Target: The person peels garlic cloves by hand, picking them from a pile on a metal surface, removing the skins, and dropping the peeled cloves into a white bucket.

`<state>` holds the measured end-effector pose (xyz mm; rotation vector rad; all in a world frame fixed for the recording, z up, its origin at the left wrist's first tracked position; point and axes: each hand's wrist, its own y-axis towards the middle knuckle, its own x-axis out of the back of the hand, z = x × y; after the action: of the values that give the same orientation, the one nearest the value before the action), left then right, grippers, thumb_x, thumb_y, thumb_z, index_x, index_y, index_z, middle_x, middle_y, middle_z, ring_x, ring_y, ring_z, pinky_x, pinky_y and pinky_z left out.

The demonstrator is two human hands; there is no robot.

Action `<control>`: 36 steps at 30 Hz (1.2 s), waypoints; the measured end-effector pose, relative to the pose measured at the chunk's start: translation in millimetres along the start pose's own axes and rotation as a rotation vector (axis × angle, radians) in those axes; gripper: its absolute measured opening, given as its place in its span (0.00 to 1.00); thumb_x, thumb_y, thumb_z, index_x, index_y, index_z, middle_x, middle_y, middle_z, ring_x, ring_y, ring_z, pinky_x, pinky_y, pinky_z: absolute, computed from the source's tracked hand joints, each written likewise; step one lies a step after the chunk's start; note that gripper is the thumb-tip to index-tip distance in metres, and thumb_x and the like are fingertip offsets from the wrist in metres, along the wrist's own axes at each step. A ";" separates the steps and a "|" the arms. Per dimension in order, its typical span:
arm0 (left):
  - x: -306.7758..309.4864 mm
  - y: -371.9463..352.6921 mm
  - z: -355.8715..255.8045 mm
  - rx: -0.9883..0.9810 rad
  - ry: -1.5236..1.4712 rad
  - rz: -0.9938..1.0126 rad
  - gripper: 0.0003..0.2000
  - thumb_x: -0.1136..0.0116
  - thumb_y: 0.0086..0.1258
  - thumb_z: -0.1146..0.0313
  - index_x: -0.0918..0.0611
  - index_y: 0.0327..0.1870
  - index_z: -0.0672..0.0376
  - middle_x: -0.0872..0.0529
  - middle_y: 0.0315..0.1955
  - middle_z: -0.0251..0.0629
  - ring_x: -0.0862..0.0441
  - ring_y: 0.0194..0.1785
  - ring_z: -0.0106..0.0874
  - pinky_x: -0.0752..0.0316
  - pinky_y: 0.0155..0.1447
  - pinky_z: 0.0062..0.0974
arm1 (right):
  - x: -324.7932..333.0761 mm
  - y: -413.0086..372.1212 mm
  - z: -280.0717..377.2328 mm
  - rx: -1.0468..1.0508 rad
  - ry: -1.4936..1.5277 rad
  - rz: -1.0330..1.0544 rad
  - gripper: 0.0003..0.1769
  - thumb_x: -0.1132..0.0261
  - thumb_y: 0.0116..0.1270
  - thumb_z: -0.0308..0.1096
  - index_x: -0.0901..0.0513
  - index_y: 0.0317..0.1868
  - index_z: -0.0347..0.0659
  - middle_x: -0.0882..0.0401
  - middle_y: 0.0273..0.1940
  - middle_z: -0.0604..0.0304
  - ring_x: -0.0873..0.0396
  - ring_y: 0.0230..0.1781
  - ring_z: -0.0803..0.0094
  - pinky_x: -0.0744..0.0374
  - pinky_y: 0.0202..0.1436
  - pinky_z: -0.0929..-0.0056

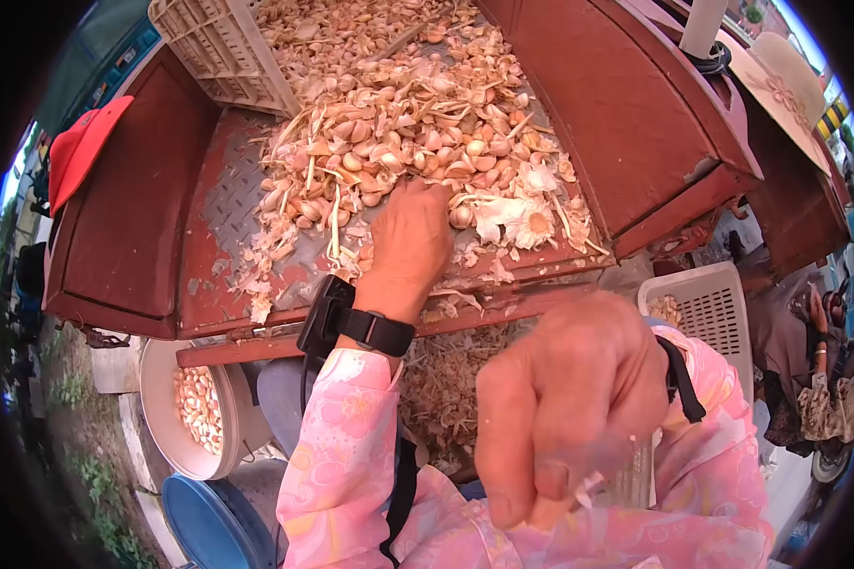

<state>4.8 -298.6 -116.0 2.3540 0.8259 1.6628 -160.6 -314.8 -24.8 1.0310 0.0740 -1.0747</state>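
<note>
My left hand (410, 232), with a black wristband (375, 329), reaches into the near edge of a heap of garlic cloves (389, 156). Its fingers are curled down and their tips are hidden among the cloves. Close to my chest, my right hand (574, 389) is closed with the fingers bent downward. Pale, papery bits (590, 488) show blurred below its fingertips; I cannot tell what it grips. Just right of my left hand lies a papery garlic head remnant (525, 220), with loose skins and dry stems around it.
The heap lies on a red metal truck bed (626, 123) with side panels. A plastic crate (220, 52) stands at the back left. Below are a white bucket of cloves (152, 408), a blue bucket (199, 526) and a white basket (707, 308). Hats hang on both sides, including a red one (83, 147).
</note>
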 end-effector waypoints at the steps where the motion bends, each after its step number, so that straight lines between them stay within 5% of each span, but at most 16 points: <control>1: -8.6 3.9 4.4 -0.045 -0.035 -0.048 0.05 0.48 0.55 0.74 0.22 0.32 0.63 0.20 0.29 0.49 0.22 0.36 0.48 0.29 0.39 0.42 | -9.9 2.7 3.8 0.072 -0.005 0.082 0.10 0.40 0.58 0.18 0.24 0.42 0.25 0.25 0.36 0.37 0.23 0.31 0.52 0.25 0.33 0.68; 2: -14.3 4.2 8.3 -0.048 -0.032 -0.040 0.05 0.48 0.55 0.74 0.22 0.32 0.63 0.20 0.29 0.49 0.22 0.36 0.48 0.29 0.39 0.42 | -14.7 6.4 7.8 0.080 -0.003 0.079 0.10 0.40 0.58 0.18 0.24 0.42 0.25 0.25 0.36 0.37 0.23 0.31 0.52 0.25 0.33 0.68; 4: -13.2 7.8 6.1 0.071 -0.041 0.075 0.04 0.48 0.55 0.75 0.22 0.30 0.64 0.21 0.27 0.49 0.22 0.36 0.48 0.29 0.40 0.43 | -20.4 12.2 14.0 -0.493 0.806 0.316 0.03 0.36 0.56 0.19 0.19 0.30 0.25 0.21 0.34 0.38 0.20 0.31 0.57 0.21 0.32 0.72; 5: -13.9 6.8 4.6 0.073 -0.040 0.081 0.04 0.48 0.55 0.75 0.22 0.30 0.64 0.21 0.27 0.49 0.22 0.36 0.48 0.29 0.40 0.43 | -22.0 7.8 19.9 -0.489 0.811 0.314 0.03 0.36 0.56 0.19 0.19 0.30 0.25 0.21 0.34 0.38 0.20 0.31 0.57 0.21 0.32 0.72; 7: -12.6 3.6 2.8 0.070 0.061 0.089 0.04 0.48 0.56 0.74 0.23 0.30 0.64 0.21 0.27 0.50 0.22 0.35 0.49 0.28 0.40 0.42 | -23.8 -6.4 36.0 -0.532 0.178 0.207 0.02 0.41 0.59 0.18 0.24 0.31 0.25 0.26 0.33 0.40 0.27 0.27 0.50 0.27 0.30 0.66; 8: -10.9 2.6 0.8 0.071 0.067 0.089 0.04 0.48 0.56 0.74 0.23 0.30 0.64 0.21 0.27 0.50 0.22 0.35 0.49 0.28 0.40 0.42 | -24.5 -9.5 38.6 -0.529 0.180 0.212 0.02 0.41 0.59 0.18 0.24 0.31 0.25 0.26 0.33 0.40 0.27 0.27 0.50 0.27 0.30 0.66; 11: -1.4 -3.8 -3.2 0.058 0.178 0.081 0.06 0.48 0.56 0.74 0.23 0.34 0.64 0.21 0.28 0.53 0.23 0.34 0.51 0.28 0.40 0.42 | -35.3 -9.9 27.6 -0.405 0.035 0.180 0.05 0.42 0.59 0.18 0.26 0.25 0.26 0.27 0.32 0.41 0.29 0.24 0.48 0.29 0.27 0.60; 13: 8.5 -12.1 -1.8 0.061 -0.011 -0.061 0.11 0.50 0.59 0.78 0.23 0.43 0.66 0.20 0.33 0.50 0.19 0.36 0.44 0.24 0.38 0.37 | -54.0 -1.0 -1.2 0.476 0.032 -0.181 0.02 0.36 0.55 0.18 0.19 0.27 0.25 0.22 0.34 0.36 0.20 0.29 0.57 0.20 0.31 0.72; 14: 16.0 -16.6 -4.3 0.058 -0.010 -0.064 0.11 0.50 0.59 0.78 0.23 0.43 0.66 0.20 0.33 0.50 0.19 0.36 0.44 0.24 0.38 0.37 | -52.6 0.0 3.3 0.476 0.030 -0.177 0.02 0.36 0.55 0.18 0.19 0.27 0.25 0.22 0.34 0.36 0.20 0.29 0.57 0.20 0.31 0.72; 16: 36.7 -28.5 -13.9 0.491 -1.032 0.044 0.14 0.52 0.66 0.75 0.25 0.52 0.66 0.19 0.38 0.46 0.18 0.37 0.33 0.21 0.40 0.26 | -45.9 0.0 18.3 0.255 0.042 -0.092 0.02 0.35 0.54 0.18 0.18 0.27 0.25 0.21 0.33 0.37 0.20 0.28 0.59 0.20 0.31 0.72; 17: 46.6 -35.6 -17.8 0.494 -1.030 0.041 0.14 0.52 0.66 0.75 0.25 0.52 0.66 0.19 0.38 0.46 0.18 0.37 0.33 0.21 0.40 0.26 | -40.0 -0.5 23.6 0.253 0.046 -0.091 0.02 0.35 0.54 0.18 0.18 0.27 0.25 0.21 0.33 0.37 0.20 0.28 0.59 0.20 0.31 0.72; 19: 61.8 -50.5 -23.5 0.567 -1.583 0.053 0.15 0.55 0.70 0.74 0.29 0.56 0.67 0.20 0.42 0.43 0.19 0.40 0.26 0.22 0.43 0.18 | -29.4 -2.2 30.6 -0.001 0.117 0.120 0.06 0.42 0.58 0.18 0.27 0.23 0.27 0.28 0.31 0.39 0.29 0.23 0.48 0.29 0.24 0.57; 23: 67.2 -70.6 -24.9 0.624 -1.926 0.006 0.17 0.54 0.70 0.75 0.32 0.58 0.68 0.21 0.43 0.45 0.20 0.42 0.26 0.22 0.44 0.17 | -38.2 -2.9 20.5 -0.026 0.097 0.167 0.06 0.42 0.58 0.19 0.26 0.23 0.27 0.28 0.32 0.37 0.29 0.24 0.46 0.29 0.23 0.56; 25: 64.9 -79.5 -25.0 0.617 -1.949 0.000 0.17 0.54 0.70 0.75 0.32 0.58 0.68 0.21 0.43 0.45 0.20 0.42 0.26 0.22 0.44 0.18 | -62.4 -4.8 -1.8 0.325 0.039 -0.210 0.01 0.35 0.52 0.17 0.18 0.26 0.26 0.21 0.32 0.37 0.20 0.26 0.60 0.20 0.29 0.73; 29: 64.9 -97.5 -31.5 0.639 -2.027 -0.009 0.19 0.53 0.68 0.76 0.34 0.60 0.69 0.21 0.43 0.46 0.21 0.43 0.27 0.22 0.48 0.20 | -52.1 12.5 10.2 0.275 -0.051 -0.201 0.00 0.35 0.52 0.16 0.18 0.25 0.26 0.21 0.30 0.37 0.21 0.23 0.61 0.21 0.27 0.76; 36: 58.8 -115.7 -46.5 0.897 -2.360 -0.144 0.18 0.57 0.70 0.72 0.35 0.60 0.67 0.24 0.50 0.46 0.24 0.53 0.37 0.27 0.55 0.32 | 24.1 -4.5 -18.7 -0.164 -1.576 0.245 0.07 0.35 0.56 0.27 0.21 0.36 0.39 0.24 0.34 0.57 0.23 0.31 0.62 0.24 0.34 0.68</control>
<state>-64.0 -180.5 -98.1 2.2730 0.7666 -1.9305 -143.7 -318.3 -50.4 -0.1598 -1.1737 -1.3509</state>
